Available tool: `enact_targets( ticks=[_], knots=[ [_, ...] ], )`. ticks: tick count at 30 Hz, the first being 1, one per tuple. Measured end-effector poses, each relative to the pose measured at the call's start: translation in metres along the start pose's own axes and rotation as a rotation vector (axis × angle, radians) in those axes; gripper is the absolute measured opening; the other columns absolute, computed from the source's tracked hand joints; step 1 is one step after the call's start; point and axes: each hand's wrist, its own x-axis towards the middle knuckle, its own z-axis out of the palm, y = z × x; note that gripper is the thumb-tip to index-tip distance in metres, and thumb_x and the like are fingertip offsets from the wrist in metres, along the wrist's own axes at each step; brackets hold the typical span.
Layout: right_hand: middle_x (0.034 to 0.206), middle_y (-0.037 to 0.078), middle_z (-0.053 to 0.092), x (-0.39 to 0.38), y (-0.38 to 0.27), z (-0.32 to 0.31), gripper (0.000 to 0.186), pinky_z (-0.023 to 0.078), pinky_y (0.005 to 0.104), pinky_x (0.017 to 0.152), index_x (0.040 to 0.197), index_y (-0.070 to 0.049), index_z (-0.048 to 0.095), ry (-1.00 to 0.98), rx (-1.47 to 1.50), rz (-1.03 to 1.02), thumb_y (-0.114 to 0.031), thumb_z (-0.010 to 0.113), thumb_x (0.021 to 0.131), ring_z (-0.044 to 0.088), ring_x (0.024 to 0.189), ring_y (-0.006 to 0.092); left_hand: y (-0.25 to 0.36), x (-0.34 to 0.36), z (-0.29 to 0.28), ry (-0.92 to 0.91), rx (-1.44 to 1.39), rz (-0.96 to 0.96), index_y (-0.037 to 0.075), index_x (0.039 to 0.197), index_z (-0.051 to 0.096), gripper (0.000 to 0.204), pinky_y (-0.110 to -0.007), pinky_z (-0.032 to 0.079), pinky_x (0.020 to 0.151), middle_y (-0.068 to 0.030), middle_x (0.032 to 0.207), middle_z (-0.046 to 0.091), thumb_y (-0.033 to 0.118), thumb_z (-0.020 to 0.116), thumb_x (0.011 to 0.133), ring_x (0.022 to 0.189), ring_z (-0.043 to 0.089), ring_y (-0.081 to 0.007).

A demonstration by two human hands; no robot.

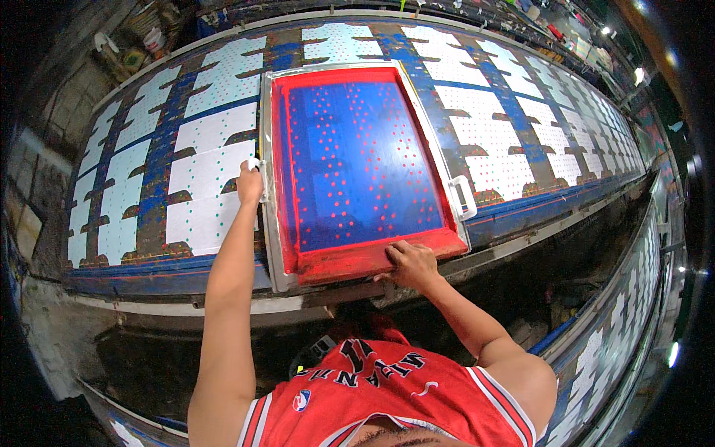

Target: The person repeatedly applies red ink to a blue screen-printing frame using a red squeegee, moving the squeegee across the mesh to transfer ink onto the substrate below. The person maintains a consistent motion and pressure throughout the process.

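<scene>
The fingers of the left hand (251, 182) are closed around a white handle (254, 162) on the left side of the screen frame (357, 160). The fingers of the right hand (412, 264) are partly curled over its red lower rim, right of the middle, with the thumb at the outer edge; they have hold of that edge, though how firmly I cannot tell.

The screen frame takes up the centre of the picture, its long axis running from bottom to top with a slight lean to the upper left. It lies directly right of the left hand's fingers and above the right hand's, so the two grips meet it on adjoining sides. Both hands touch it, neither nearer than the other. The white handle on its right side (463, 197) is free, with the right hand below and left of it.

Around the frame, white cut pieces (212, 141) with small coloured dots lie in rows on the long blue-streaked table (149, 276), which curves across the picture. More white pieces lie on a second table at the lower right.
</scene>
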Motion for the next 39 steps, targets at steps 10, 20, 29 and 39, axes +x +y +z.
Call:
enact_targets(
  ticks=[10,20,29,39],
  knots=[
    [0.105,0.012,0.068,-0.001,0.014,-0.018,0.066,0.058,0.0438,0.072,0.102,-0.005,0.069,0.04,0.162,-0.175,-0.067,0.068,0.079,0.071,0.085,0.0321,-0.002,-0.002,0.001,0.042,-0.076,0.027,0.01,0.141,0.051,0.048,-0.045,0.055,0.074,-0.0289,0.102,0.071,0.024,0.05,0.095,0.079,0.072,-0.0382],
    [0.114,0.026,0.063,0.015,0.21,-0.023,0.052,0.05,0.0489,0.087,0.114,-0.001,0.068,0.371,0.101,0.78,-0.049,0.062,0.095,0.064,0.1,0.0421,0.002,-0.002,-0.001,0.036,-0.014,0.031,0.009,0.142,0.049,0.049,-0.048,0.056,0.075,-0.0285,0.099,0.071,0.021,0.049,0.094,0.077,0.072,-0.0397],
    [0.073,0.005,0.065,0.011,0.281,0.039,0.055,0.049,0.0303,0.053,0.106,0.005,0.068,0.224,0.562,0.919,-0.05,0.064,0.097,0.061,0.059,0.0125,0.012,-0.002,-0.009,-0.036,-0.197,-0.09,0.004,0.145,0.047,0.056,-0.035,0.048,0.046,-0.0166,0.09,0.069,0.015,0.058,0.091,0.051,0.059,-0.0216],
    [0.067,0.006,0.063,0.048,0.216,-0.012,0.073,0.044,0.0289,0.051,0.084,0.003,0.068,0.359,0.502,0.944,-0.068,0.057,0.093,0.056,0.054,0.0111,0.03,0.017,-0.079,0.039,-0.345,0.088,-0.001,0.135,0.057,0.046,-0.037,0.051,0.048,-0.0192,0.088,0.071,0.012,0.061,0.091,0.057,0.066,-0.0246]
  ],
)
